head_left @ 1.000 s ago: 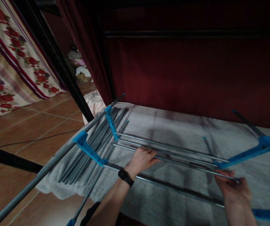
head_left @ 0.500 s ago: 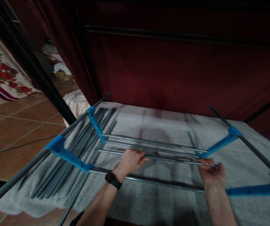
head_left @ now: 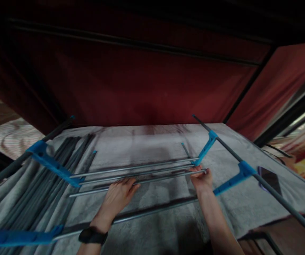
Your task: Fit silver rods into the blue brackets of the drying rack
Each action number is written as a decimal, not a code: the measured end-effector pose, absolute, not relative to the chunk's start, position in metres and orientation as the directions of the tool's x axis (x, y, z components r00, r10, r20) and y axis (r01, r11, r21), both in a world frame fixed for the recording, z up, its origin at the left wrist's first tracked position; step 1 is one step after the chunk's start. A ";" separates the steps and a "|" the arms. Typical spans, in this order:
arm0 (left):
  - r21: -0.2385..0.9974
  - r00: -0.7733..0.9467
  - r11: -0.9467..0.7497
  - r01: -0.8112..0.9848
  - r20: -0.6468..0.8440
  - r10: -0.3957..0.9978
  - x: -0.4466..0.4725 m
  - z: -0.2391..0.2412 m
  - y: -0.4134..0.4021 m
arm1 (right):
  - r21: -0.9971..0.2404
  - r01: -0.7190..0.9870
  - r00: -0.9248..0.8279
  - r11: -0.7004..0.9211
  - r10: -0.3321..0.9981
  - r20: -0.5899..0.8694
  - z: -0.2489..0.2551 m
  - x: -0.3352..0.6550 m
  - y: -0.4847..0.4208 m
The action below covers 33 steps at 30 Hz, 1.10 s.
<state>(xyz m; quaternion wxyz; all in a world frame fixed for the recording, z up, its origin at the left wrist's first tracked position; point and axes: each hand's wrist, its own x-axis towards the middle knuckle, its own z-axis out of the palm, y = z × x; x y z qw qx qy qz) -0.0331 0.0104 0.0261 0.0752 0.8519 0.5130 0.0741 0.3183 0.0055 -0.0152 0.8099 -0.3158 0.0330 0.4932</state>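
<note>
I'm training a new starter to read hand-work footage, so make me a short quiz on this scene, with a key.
1. Which hand grips the rod close to its right end?
2. True or false: the pile of grey tubes lies at the left of the picture.
3. Fill in the blank: the black wristband is on the person's ____ wrist.

Key:
1. The right hand.
2. True.
3. Left.

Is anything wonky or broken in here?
I see nothing broken. One odd bit: the silver rod at the left hand has a free left end, while the two rods behind it reach the blue bracket.
</note>
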 end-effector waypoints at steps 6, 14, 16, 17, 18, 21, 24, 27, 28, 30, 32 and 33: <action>0.197 0.502 -0.497 0.845 0.029 0.865 -0.029 0.021 0.010 | -0.373 -0.895 0.390 0.245 0.835 -0.388 -0.013 0.306 0.009; 0.177 0.477 -0.473 0.863 0.018 0.879 -0.028 0.014 0.015 | -0.384 -0.903 0.371 0.192 0.801 -0.470 -0.012 0.291 0.015; 0.174 0.457 -0.454 0.874 0.025 0.889 -0.030 0.013 0.016 | -0.405 -0.897 0.369 0.178 0.807 -0.462 -0.014 0.290 0.015; 0.173 0.451 -0.449 0.877 0.030 0.892 -0.031 0.012 0.016 | -0.411 -0.895 0.367 0.173 0.808 -0.460 -0.014 0.290 0.014; 0.173 0.448 -0.447 0.878 0.037 0.893 -0.031 0.011 0.017 | -0.411 -0.896 0.365 0.170 0.809 -0.461 -0.015 0.290 0.014; 0.177 0.455 -0.457 0.872 0.057 0.889 -0.032 0.010 0.018 | -0.381 -0.909 0.348 0.170 0.812 -0.469 -0.013 0.290 0.013; 0.207 0.458 -0.459 0.864 0.058 0.887 -0.032 0.009 0.020 | -0.351 -0.921 0.329 0.170 0.822 -0.466 -0.010 0.290 0.011; 0.223 0.440 -0.438 0.871 0.045 0.897 -0.033 0.008 0.021 | -0.342 -0.926 0.311 0.156 0.832 -0.460 -0.006 0.289 0.010; 0.224 0.437 -0.435 0.872 0.040 0.898 -0.033 0.007 0.021 | -0.342 -0.927 0.310 0.156 0.832 -0.460 -0.005 0.289 0.010; 0.224 0.437 -0.432 0.873 0.031 0.899 -0.032 0.008 0.020 | -0.342 -0.926 0.313 0.160 0.831 -0.460 -0.004 0.289 0.010; 0.222 0.437 -0.431 0.875 0.023 0.899 -0.030 0.008 0.019 | -0.345 -0.925 0.313 0.158 0.832 -0.458 -0.003 0.288 0.010; 0.219 0.437 -0.429 0.876 0.015 0.900 -0.029 0.009 0.019 | -0.347 -0.925 0.311 0.155 0.833 -0.457 -0.003 0.288 0.010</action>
